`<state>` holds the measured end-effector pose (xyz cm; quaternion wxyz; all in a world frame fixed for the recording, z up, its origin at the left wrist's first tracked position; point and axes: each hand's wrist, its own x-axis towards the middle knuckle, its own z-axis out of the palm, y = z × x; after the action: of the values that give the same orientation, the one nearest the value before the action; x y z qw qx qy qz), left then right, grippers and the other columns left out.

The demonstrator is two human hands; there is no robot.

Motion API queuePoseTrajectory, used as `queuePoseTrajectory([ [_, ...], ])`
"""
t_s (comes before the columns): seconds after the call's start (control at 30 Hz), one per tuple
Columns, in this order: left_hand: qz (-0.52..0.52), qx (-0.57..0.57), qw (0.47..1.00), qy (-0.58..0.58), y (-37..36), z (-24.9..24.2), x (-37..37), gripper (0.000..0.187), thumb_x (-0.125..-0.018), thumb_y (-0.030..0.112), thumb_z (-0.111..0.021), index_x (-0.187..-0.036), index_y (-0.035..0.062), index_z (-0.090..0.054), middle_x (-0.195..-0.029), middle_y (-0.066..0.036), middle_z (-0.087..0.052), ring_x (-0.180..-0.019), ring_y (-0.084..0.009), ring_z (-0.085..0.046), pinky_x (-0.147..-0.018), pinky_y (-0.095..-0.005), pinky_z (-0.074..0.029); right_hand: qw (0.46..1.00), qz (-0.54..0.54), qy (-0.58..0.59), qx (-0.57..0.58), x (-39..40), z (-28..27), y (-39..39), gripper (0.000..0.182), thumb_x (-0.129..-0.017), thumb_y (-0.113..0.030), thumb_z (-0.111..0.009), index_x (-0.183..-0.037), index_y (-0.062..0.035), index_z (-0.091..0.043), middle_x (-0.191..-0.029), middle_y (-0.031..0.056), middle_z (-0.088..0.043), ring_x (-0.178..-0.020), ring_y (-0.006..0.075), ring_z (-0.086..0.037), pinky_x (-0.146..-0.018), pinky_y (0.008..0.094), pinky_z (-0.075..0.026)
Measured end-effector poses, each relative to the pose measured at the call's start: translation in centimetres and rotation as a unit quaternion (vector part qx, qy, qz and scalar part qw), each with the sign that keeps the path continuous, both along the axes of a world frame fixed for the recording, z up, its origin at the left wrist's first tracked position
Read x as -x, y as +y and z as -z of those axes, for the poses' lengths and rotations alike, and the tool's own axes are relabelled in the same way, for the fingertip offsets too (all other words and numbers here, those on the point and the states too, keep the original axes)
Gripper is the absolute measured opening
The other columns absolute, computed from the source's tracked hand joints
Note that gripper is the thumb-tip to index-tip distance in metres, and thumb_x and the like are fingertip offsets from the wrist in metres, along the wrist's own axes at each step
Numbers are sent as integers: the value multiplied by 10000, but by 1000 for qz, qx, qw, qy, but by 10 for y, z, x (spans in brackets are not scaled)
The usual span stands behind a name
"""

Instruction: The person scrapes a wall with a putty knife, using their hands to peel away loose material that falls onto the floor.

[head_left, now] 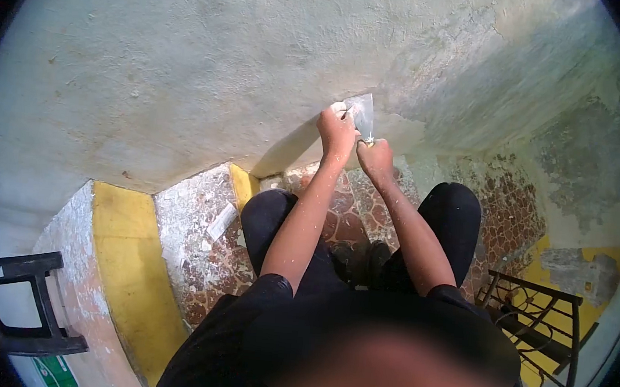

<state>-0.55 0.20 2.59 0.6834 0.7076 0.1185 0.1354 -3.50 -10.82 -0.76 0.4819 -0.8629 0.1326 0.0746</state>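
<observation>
My right hand (377,160) is closed around the handle of a putty knife (363,113). Its wide metal blade points up and lies against the pale, rough wall (247,70). Just left of the blade, my left hand (337,131) is raised to the wall with its fingers bent together. Something small and whitish shows at those fingertips, too small to name. White specks dot both forearms. Most of the knife's handle is hidden inside the right hand.
White flakes cover the patterned floor (196,272). A pale rectangular piece (221,221) lies there. Yellow-faced steps (127,266) rise on the left, with a black plastic stool (35,302) beyond. A black metal railing (535,316) stands at lower right.
</observation>
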Motion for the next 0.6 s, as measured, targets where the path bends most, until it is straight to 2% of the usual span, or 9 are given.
queuePoseTrajectory([
  [0.07,0,15,1000,-5,2,-6,2,117,-966,-28,-649,-1019,-124,-690,-913,-177,-752,-690,-217,-734,-554,-359,-649,1000,0,1,-9,-2,0,4,390,-831,-262,-665,-919,112,-728,-921,351,-711,-936,489,-717,-847,522,-554],
  [0.27,-1,-52,999,-3,5,-17,0,130,-958,-14,-675,-1004,-131,-709,-863,-157,-758,-638,-187,-720,-496,-324,-601,999,3,-17,-28,-14,6,11,397,-823,-267,-669,-916,116,-720,-911,354,-705,-945,491,-718,-831,519,-552],
  [0.33,-34,-101,993,-43,5,-13,-2,157,-949,23,-710,-991,-127,-734,-826,-129,-761,-601,-153,-698,-488,-299,-562,996,6,12,-86,-15,12,16,395,-830,-266,-666,-914,116,-718,-906,357,-703,-954,490,-718,-835,514,-549],
  [0.43,-62,-144,985,-78,4,-7,-9,183,-938,59,-741,-985,-117,-753,-802,-95,-761,-591,-118,-671,-501,-288,-541,993,13,44,-111,-16,16,21,399,-841,-266,-666,-908,125,-712,-902,364,-701,-959,490,-720,-842,511,-550],
  [0.5,-60,-132,986,-80,1,-4,-9,189,-939,74,-746,-981,-110,-761,-790,-82,-758,-586,-107,-658,-504,-287,-530,993,20,47,-109,-17,17,20,405,-843,-267,-669,-909,130,-709,-909,368,-700,-962,491,-720,-846,511,-550],
  [0.57,-64,-128,986,-89,4,-6,-11,195,-941,88,-751,-977,-102,-769,-778,-69,-756,-581,-96,-645,-507,-287,-518,992,21,43,-116,-20,17,28,410,-845,-268,-673,-910,135,-707,-915,373,-700,-964,491,-720,-850,511,-551],
  [0.6,-70,-147,983,-90,3,-6,-10,194,-945,92,-749,-975,-99,-771,-773,-66,-754,-579,-91,-638,-504,-289,-512,995,31,6,-98,-20,16,27,411,-845,-268,-673,-918,135,-708,-925,374,-700,-973,491,-718,-855,511,-550],
])
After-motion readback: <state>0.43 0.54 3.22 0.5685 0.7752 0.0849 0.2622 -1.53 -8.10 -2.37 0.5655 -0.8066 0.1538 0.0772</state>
